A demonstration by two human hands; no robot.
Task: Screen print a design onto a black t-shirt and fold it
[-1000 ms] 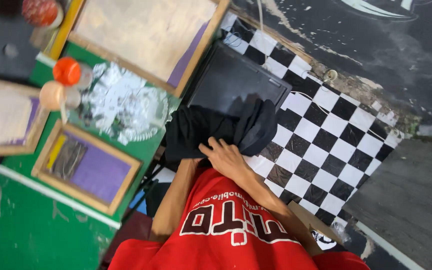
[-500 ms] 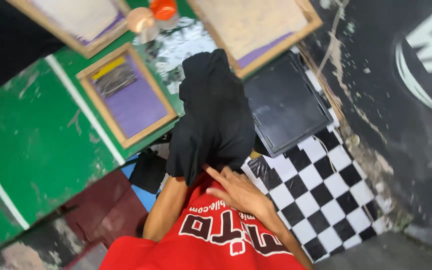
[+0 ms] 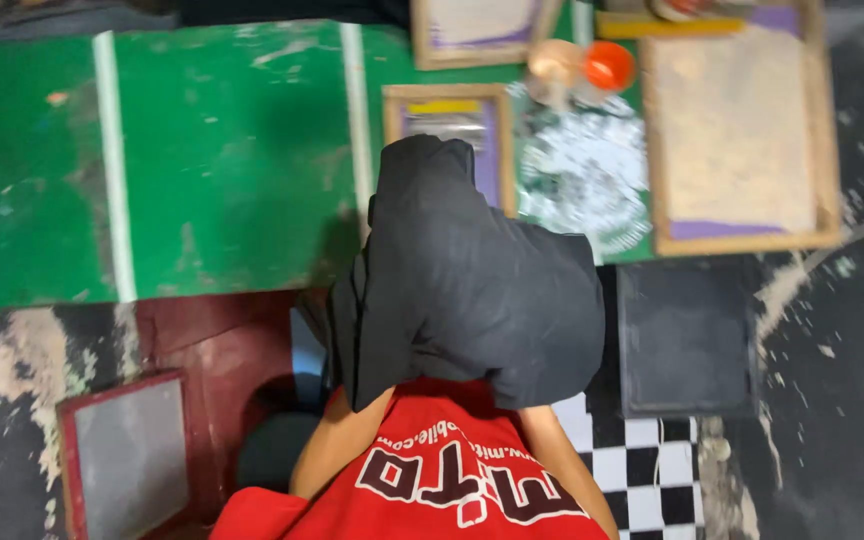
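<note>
Nearest the camera: a red shirt [image 3: 432,500] with white and black lettering, worn by the person, filling the bottom centre. Two bare forearms run up from it; the left forearm [image 3: 337,445] and the right forearm [image 3: 557,450] both pass under a black cloth garment [image 3: 462,290], so the left hand and the right hand are hidden and how far open either is, or what it grips, cannot be told. The garment is held up in front of the chest, draped in soft folds, its upper end reaching over the green surface. By its look: light, limp, not slippery, not fragile; it would sag wherever it is unsupported, so a hold at two spread points along an edge or seam would likely serve best. To the left, low: a red-framed grey panel [image 3: 127,455] on a dark red patch. To the right: a black square plate [image 3: 687,335] and a black-and-white chequered sheet [image 3: 642,460]. Beyond: a green painted surface [image 3: 222,160] with white stripes. On it, a small wooden-framed screen [image 3: 452,120] with a purple field, partly covered by the garment; crumpled clear plastic [image 3: 582,175]; an orange-capped container [image 3: 607,65]; a large wooden-framed screen [image 3: 737,135]; a further frame [image 3: 477,30] at the top edge.
</note>
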